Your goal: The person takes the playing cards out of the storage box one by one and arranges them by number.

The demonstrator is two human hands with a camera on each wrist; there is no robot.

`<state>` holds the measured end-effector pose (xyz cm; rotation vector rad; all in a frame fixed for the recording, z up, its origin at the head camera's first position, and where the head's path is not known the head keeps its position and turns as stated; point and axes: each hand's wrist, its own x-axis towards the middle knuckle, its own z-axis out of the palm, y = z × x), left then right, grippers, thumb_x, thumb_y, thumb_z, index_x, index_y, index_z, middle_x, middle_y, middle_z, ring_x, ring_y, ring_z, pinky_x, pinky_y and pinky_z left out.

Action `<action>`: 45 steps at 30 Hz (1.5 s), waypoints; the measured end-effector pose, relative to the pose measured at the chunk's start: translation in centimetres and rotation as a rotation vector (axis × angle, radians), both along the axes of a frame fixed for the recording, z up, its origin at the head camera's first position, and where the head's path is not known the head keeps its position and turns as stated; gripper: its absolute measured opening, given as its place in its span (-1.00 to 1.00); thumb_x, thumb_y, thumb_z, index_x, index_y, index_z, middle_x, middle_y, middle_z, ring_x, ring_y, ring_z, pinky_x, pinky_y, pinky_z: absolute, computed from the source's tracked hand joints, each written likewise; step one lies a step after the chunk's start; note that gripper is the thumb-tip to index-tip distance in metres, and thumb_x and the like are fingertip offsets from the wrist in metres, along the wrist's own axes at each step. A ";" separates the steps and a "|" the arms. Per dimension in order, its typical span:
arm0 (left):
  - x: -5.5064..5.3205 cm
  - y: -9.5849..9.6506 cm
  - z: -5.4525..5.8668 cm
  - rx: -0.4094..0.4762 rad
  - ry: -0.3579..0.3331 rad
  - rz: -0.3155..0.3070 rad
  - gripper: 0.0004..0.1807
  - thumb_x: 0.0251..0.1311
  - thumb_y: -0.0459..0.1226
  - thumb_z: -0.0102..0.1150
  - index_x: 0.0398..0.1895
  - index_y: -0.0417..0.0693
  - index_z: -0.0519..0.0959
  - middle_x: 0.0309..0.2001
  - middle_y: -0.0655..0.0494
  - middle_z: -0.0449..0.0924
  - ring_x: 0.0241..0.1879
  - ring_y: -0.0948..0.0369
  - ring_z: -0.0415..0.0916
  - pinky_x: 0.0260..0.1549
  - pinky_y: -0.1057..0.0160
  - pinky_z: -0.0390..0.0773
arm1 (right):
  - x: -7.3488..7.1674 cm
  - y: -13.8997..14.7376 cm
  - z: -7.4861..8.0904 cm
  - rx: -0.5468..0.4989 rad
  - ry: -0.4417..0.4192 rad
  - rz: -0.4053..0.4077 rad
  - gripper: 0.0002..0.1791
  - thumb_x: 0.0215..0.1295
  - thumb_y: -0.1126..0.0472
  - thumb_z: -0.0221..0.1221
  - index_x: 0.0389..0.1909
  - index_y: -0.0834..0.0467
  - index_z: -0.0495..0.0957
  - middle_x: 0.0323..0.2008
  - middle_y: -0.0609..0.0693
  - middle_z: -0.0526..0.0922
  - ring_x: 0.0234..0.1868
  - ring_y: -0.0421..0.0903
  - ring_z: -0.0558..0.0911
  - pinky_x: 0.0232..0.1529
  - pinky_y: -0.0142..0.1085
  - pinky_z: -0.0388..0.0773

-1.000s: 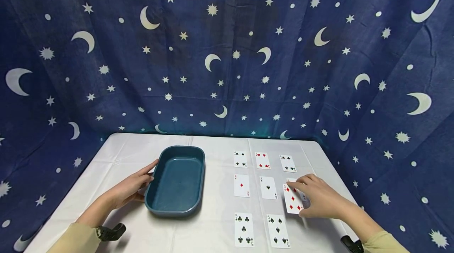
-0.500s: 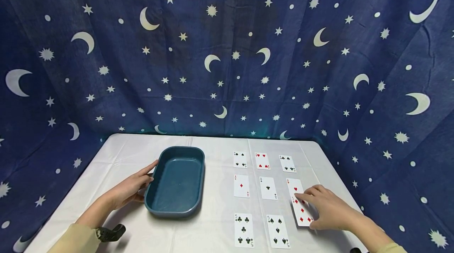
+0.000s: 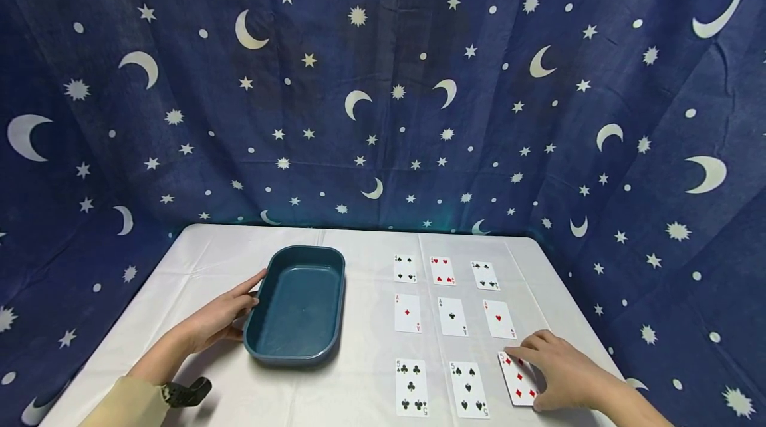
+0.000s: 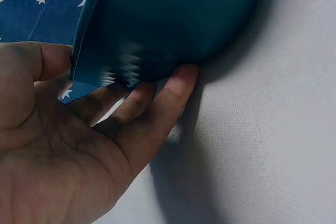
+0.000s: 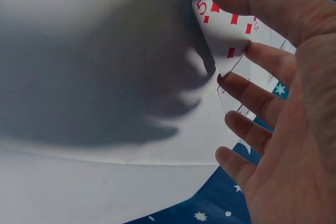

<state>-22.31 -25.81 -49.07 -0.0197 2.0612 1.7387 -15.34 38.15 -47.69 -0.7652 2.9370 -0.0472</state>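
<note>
My right hand (image 3: 562, 370) pinches a five of diamonds playing card (image 3: 517, 387) between thumb and fingers at the right of the nearest row. In the right wrist view the card (image 5: 229, 35) shows between the thumb and the index and middle fingertips, with the other fingers spread. Beside it in this row lie the five of spades (image 3: 469, 388) and the five of clubs (image 3: 411, 387). My left hand (image 3: 218, 317) touches the left side of a dark teal tray (image 3: 343, 307). In the left wrist view its fingers (image 4: 181, 80) rest against the tray's outer wall.
Behind the fives lie the ace of diamonds (image 3: 407, 322), ace of clubs (image 3: 451, 324) and ace of hearts (image 3: 499, 327). Farthest back are three fours, including the four of hearts (image 3: 443, 279). A white cloth (image 3: 359, 380) covers the table, with a star-and-moon curtain (image 3: 383, 114) behind.
My right hand has moved toward me and right with the five of diamonds, off the ace of hearts, to the end of the nearest row. The left hand has stayed at the tray.
</note>
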 end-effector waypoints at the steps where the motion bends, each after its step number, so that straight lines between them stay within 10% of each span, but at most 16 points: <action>1: 0.0 0.0 0.0 -0.001 0.000 0.001 -0.26 0.53 -0.26 -0.20 0.68 0.36 -0.10 -0.21 -0.05 0.21 0.25 -0.11 0.18 -0.23 -0.05 0.55 | 0.1 0.0 -0.1 0.001 0.001 -0.001 -0.06 -0.38 -0.10 0.59 0.25 -0.09 0.62 0.00 -0.20 0.52 0.10 -0.01 0.46 0.08 0.11 0.45; 37: -0.3 -0.1 -0.1 0.010 0.006 0.002 -0.28 0.55 -0.26 -0.21 0.68 0.33 -0.10 -0.28 -0.01 0.22 0.12 -0.04 0.31 -0.26 -0.04 0.54 | 0.2 -0.3 -1.3 0.008 -0.043 -0.033 -0.03 -0.49 -0.08 0.60 0.22 -0.14 0.63 -0.02 -0.23 0.47 0.06 -0.05 0.43 0.05 0.07 0.48; 45: 0.2 -0.4 0.1 0.005 0.018 -0.007 -0.23 0.53 -0.24 -0.15 0.69 0.29 -0.15 0.45 -0.33 0.07 0.37 -0.18 0.17 -0.16 -0.09 0.61 | -0.1 -0.7 -0.5 -0.021 0.042 -0.015 -0.18 -0.16 -0.27 0.50 0.22 -0.05 0.64 0.00 -0.21 0.51 0.03 -0.08 0.47 0.01 0.05 0.51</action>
